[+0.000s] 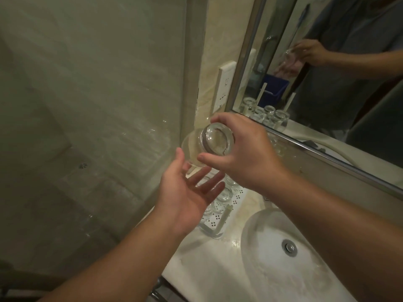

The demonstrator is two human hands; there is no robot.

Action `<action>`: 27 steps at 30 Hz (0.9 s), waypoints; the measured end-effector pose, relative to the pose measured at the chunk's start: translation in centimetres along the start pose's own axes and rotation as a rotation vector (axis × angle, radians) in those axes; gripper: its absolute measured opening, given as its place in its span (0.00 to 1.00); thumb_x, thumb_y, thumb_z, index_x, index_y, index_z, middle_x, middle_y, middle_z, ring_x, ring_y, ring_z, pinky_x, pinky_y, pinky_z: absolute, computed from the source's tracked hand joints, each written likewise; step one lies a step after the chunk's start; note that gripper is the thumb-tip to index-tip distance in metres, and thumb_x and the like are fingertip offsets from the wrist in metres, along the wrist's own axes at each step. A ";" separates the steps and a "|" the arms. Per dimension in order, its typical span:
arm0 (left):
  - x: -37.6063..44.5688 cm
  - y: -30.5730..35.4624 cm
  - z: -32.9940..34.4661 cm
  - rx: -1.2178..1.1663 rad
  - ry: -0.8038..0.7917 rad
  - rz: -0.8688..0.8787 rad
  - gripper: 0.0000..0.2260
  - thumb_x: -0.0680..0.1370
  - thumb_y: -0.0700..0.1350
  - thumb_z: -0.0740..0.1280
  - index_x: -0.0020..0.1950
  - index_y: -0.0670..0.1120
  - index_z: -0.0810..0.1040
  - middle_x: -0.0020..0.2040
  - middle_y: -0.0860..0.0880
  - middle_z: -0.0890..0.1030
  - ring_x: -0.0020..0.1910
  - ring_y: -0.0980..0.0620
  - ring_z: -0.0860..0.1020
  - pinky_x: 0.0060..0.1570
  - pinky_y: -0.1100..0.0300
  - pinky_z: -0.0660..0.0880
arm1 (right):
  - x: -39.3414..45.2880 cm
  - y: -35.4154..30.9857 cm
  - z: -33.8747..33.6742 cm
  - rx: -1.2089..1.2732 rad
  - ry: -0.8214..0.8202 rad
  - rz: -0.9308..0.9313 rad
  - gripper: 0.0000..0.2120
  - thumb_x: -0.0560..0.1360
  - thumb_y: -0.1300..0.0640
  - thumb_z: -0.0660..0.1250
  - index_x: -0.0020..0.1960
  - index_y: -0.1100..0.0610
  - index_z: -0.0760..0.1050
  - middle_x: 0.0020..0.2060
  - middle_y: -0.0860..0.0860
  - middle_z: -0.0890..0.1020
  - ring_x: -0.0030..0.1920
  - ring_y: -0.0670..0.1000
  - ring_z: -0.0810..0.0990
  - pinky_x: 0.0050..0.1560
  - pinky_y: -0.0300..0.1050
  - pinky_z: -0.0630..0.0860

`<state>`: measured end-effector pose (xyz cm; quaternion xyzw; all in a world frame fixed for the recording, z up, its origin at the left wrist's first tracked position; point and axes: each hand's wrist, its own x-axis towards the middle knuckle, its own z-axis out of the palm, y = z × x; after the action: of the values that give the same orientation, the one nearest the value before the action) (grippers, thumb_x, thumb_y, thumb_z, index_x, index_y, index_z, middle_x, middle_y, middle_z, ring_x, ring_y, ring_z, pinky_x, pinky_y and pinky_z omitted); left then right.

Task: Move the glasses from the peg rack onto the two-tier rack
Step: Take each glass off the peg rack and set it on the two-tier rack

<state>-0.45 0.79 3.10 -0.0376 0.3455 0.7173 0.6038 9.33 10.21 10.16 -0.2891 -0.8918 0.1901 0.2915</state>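
Over on the far left there's the frosted glass partition (91,105), pale and streaky, standing just left of the sink (272,264). Coming across, the left hand (185,192) is palm up, fingers spread and relaxed, cupped under the mouth of the glass (209,147) without closing on it; whether the fingertips actually touch the rim, I can't tell. That glass is up in the air, above and to the left of the sink, tilted so its thick base faces us. The right hand (246,153) has it, fingers and thumb curled round the base end, gripping from above.

Below both hands, just left of the sink on the counter (196,264), sits the white perforated tray (220,216) with an upright white peg (224,216) at its near end. Several more upturned glasses (224,197) stand on it, partly hidden behind the left hand's fingers.

On the wall behind the sink, a white socket plate (223,88) sits just left of the mirror (327,68). The mirror's frame runs along the back of the sink, and in it you see the reflection of the glasses, two pegs and the person's hands on the raised glass.
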 end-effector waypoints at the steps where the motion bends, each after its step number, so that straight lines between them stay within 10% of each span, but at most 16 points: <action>1: -0.2 -0.2 0.4 -0.020 -0.021 -0.031 0.32 0.73 0.65 0.70 0.67 0.45 0.75 0.61 0.37 0.81 0.54 0.35 0.83 0.49 0.44 0.81 | -0.3 0.0 0.0 0.008 0.009 -0.005 0.29 0.62 0.41 0.78 0.60 0.48 0.74 0.52 0.42 0.78 0.53 0.40 0.75 0.54 0.34 0.72; 14: -1.1 -1.2 0.7 -0.055 -0.133 -0.118 0.43 0.67 0.78 0.60 0.56 0.40 0.85 0.57 0.39 0.84 0.53 0.41 0.85 0.41 0.54 0.82 | -3.7 -0.3 1.3 0.001 0.031 -0.090 0.29 0.65 0.44 0.77 0.60 0.50 0.71 0.54 0.42 0.75 0.54 0.40 0.73 0.52 0.39 0.73; 17: -1.1 -0.9 0.6 -0.014 -0.150 -0.101 0.44 0.67 0.77 0.60 0.62 0.42 0.83 0.60 0.40 0.83 0.57 0.41 0.83 0.54 0.49 0.82 | -4.4 -0.4 1.6 -0.025 0.023 -0.080 0.28 0.66 0.42 0.74 0.61 0.48 0.68 0.54 0.41 0.73 0.52 0.38 0.73 0.47 0.39 0.75; 20: -1.2 -0.6 0.7 0.034 -0.174 -0.071 0.39 0.66 0.73 0.64 0.65 0.46 0.81 0.63 0.42 0.82 0.61 0.43 0.81 0.65 0.48 0.75 | -5.1 -0.6 2.0 -0.018 0.047 -0.026 0.27 0.66 0.42 0.72 0.60 0.46 0.65 0.53 0.40 0.72 0.50 0.40 0.72 0.45 0.41 0.76; 27: -1.0 -1.0 0.5 0.177 -0.167 0.036 0.16 0.67 0.62 0.72 0.42 0.52 0.88 0.50 0.48 0.87 0.45 0.47 0.86 0.44 0.54 0.82 | -6.3 -0.2 2.9 0.003 0.074 0.120 0.28 0.65 0.50 0.77 0.59 0.51 0.68 0.52 0.42 0.72 0.52 0.40 0.70 0.51 0.30 0.68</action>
<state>0.85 0.24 3.51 0.0821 0.3565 0.6954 0.6186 11.59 5.66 5.48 -0.3486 -0.8612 0.1979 0.3127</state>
